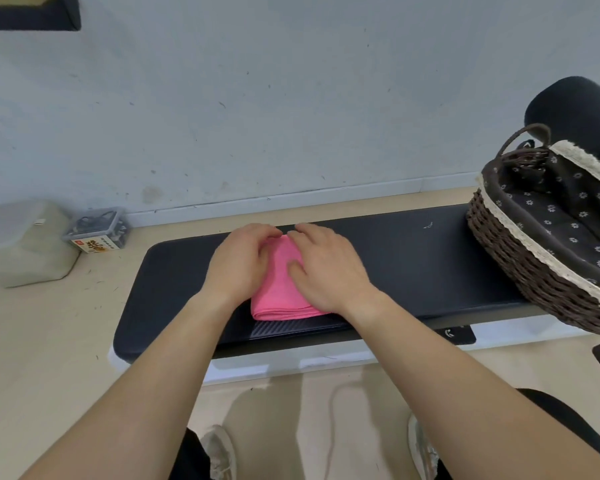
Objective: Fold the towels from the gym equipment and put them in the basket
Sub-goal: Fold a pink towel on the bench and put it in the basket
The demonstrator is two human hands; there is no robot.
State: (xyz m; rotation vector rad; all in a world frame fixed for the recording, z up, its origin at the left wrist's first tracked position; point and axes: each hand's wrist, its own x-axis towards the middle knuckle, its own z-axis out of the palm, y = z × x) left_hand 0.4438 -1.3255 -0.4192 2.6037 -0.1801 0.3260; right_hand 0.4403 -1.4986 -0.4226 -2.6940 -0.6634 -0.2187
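— Where do we have the pink towel (280, 292)?
— We see it folded small, lying on the black bench pad (413, 258), near the middle.
— And our hands?
— Our left hand (243, 263) and right hand (329, 268) both lie on top of it. The fingers are relaxed, almost flat; they press and do not close around it.
— The wicker basket (499, 245)?
— It stands on the right end of the bench, well apart from the towel.

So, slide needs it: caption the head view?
Left hand and right hand press a folded pink towel on a bench; wicker basket nearby.
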